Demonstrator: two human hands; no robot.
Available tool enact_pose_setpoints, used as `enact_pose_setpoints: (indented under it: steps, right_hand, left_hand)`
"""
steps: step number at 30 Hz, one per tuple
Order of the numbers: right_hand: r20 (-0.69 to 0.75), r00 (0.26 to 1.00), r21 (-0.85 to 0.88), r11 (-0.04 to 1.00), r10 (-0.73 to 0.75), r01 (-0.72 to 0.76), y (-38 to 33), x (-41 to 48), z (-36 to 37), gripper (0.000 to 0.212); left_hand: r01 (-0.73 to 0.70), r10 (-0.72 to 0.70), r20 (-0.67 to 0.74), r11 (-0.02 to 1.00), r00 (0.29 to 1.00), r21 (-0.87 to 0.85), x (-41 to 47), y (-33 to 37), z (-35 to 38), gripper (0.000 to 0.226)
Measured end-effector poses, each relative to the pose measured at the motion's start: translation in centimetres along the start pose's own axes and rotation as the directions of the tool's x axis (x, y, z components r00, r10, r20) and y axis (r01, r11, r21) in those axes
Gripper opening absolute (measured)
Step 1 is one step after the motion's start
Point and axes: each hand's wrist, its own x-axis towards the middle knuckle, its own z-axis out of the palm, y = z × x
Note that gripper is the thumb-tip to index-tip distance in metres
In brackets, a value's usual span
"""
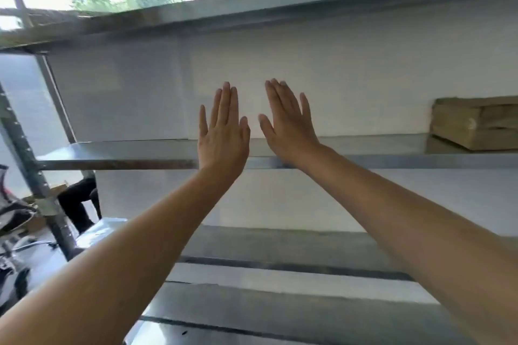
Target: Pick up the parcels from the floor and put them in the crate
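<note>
Left hand (pixel 222 134), right hand (pixel 288 129): fingers (pixel 225 101) straight, released, holding nothing, raised before shelf (pixel 117 152). Parcels, crate out of view, presumably below fingers. Heft, grip point unjudgeable. Box (pixel 473 123) right of fingers.

Both bare arms stretch forward and up; left hand (pixel 222 134) and right hand (pixel 288 126) raised side by side, apart, fingers straight, holding nothing.

Shelving (pixel 117 161): grey metal tiers facing you, stacked one above another.
On the middle tier: a cardboard box (pixel 473 124), far right.
</note>
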Motion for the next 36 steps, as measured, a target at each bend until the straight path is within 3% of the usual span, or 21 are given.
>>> enact_pose_setpoints:
  steps: [7,14,20,25,36]
  right_hand:
    - [-0.034,0.967,-0.206,0.946,0.251,-0.252,15.1,-11.2,-9.9,0.064]
    - [-0.12,0.853,-0.415,0.755,0.508,-0.508,26.4,-25.4,-18.2,0.063]
    - [-0.171,0.623,-0.479,0.488,0.764,-0.73,31.6,-38.3,-22.6,0.065]
    - [-0.166,0.411,-0.546,0.264,0.896,-0.795,33.9,-46.8,-24.2,0.069]
    - [-0.27,0.064,-0.509,-0.087,0.961,-0.856,37.7,-54.7,-24.2,0.07]
  left_hand:
    - [-0.107,0.129,0.038,0.926,0.991,-0.362,-2.9,19.3,2.2,0.057]
    - [-0.316,0.406,0.035,0.76,0.913,-0.568,-9.8,37.2,4.7,0.057]
    - [-0.42,0.61,-0.012,0.53,0.792,-0.737,-15.6,49.3,4.6,0.058]
    - [-0.416,0.738,-0.033,0.342,0.674,-0.843,-20.8,56.4,6.0,0.059]
    - [-0.387,0.895,-0.099,0.087,0.435,-0.918,-24.2,66.4,11.0,0.059]
